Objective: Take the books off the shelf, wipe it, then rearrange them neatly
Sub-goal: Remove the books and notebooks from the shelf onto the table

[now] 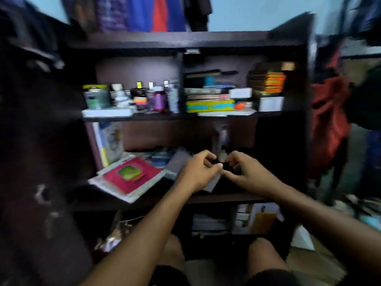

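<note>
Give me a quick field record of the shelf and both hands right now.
shelf unit: dark wood, still loaded
middle shelf, left: red book lying flat on a pile of papers, other books behind it
upper shelf: bottles and jars left, stacked books right
left hand: fingers curled, pinching a small pale object, too blurred to name
right hand: fingers curled, meeting the left over the middle shelf
wiping: no cloth visible

No text, label or number can be read: the view is motion-blurred. The red book's [132, 176] green cover panel, the bottles' [159, 99] labels and the stacked books' [210, 105] spines show only smeared colour.
</note>
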